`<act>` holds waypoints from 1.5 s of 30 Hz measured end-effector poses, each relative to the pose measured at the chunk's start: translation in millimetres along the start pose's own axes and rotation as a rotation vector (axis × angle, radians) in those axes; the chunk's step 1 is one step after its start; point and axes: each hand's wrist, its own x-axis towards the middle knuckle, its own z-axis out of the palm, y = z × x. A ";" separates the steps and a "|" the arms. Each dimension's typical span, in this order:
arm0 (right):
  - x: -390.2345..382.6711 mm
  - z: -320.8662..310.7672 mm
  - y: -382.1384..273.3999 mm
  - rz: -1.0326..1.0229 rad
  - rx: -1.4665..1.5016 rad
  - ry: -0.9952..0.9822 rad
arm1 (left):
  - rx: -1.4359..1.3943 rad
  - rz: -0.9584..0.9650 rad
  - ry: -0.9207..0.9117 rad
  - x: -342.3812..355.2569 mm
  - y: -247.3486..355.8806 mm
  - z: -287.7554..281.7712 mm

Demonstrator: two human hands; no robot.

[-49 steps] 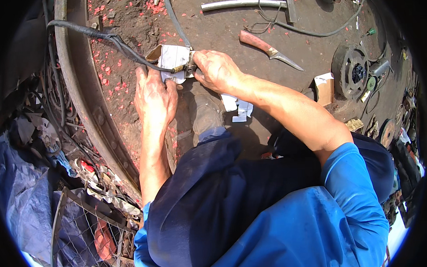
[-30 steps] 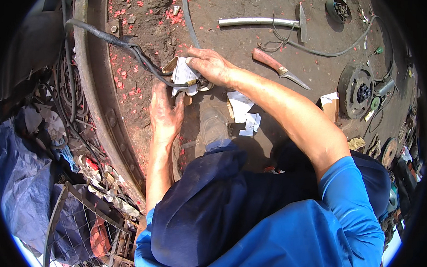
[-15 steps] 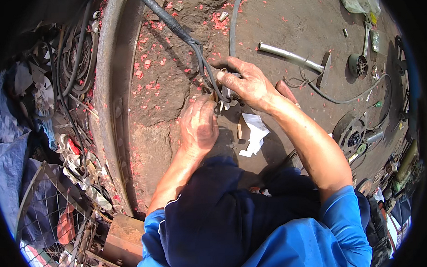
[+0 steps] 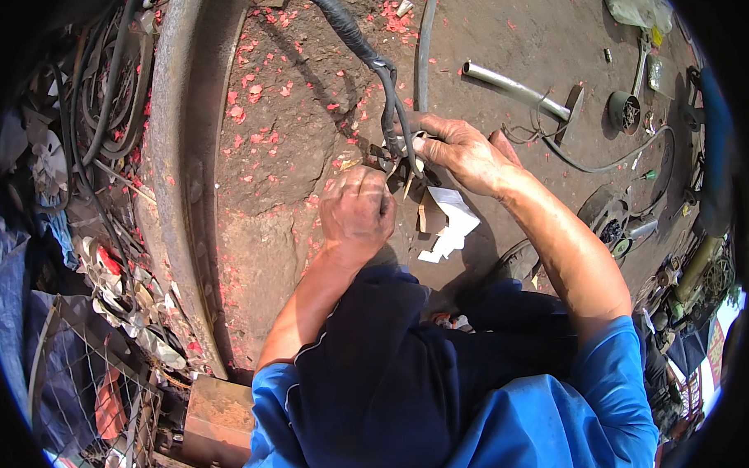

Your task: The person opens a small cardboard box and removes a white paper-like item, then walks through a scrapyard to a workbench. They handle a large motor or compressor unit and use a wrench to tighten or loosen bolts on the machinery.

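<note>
A thick black taped cable comes down from the top and splits into thinner black strands. Around the small pale and dark parts at the strands' lower end my right hand is closed, with thumb and fingers pinching a piece mostly hidden by them. Just left of and below these parts, my left hand is curled closed, its back upward; whatever its fingers hold is hidden. A folded white and brown piece of card lies on the ground below my right hand.
A hammer with a metal-tube handle lies right of my hands. Beyond it stand a round container and a clear plastic bag. A curved rusty rail runs along the left, beside scrap and a wire-mesh frame.
My left hand has drawn down and away from the cable end and curled tighter. My right hand and the cable have shifted right. The whole view has also moved a little.
</note>
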 end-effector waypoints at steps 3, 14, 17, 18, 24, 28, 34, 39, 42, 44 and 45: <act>5.5 9.2 18.3 -0.058 -0.036 0.098 | 0.053 -0.020 -0.115 5.9 1.4 -14.3; -17.8 4.0 25.6 -0.046 -0.170 0.151 | -0.177 -0.225 -0.155 5.4 25.9 -0.9; -22.4 -4.8 43.7 -0.098 -0.100 0.233 | -0.295 -0.291 -0.146 5.5 23.7 3.6; -24.5 -5.6 51.6 -0.197 -0.124 0.363 | -0.325 -0.306 -0.137 7.0 27.5 1.6; -43.1 11.6 93.9 -0.317 -0.505 0.454 | -0.299 -0.399 -0.237 16.1 51.0 -2.7; -63.8 21.3 90.2 -0.147 -0.456 0.339 | -0.335 -0.438 -0.243 14.9 54.6 2.3; -63.1 25.4 89.2 -0.210 -0.588 0.358 | -0.335 -0.437 -0.230 15.4 49.2 11.6; -59.2 23.6 103.0 -0.325 -0.612 0.428 | -0.322 -0.455 -0.202 12.4 53.6 13.1; -60.4 22.9 104.2 -0.359 -0.611 0.438 | -0.272 -0.476 -0.202 10.5 55.2 12.5; -60.0 24.5 106.9 -0.362 -0.597 0.448 | -0.207 -0.486 -0.226 9.8 54.1 13.1; -57.9 27.4 112.1 -0.372 -0.601 0.467 | -0.220 -0.489 -0.227 10.0 56.4 12.8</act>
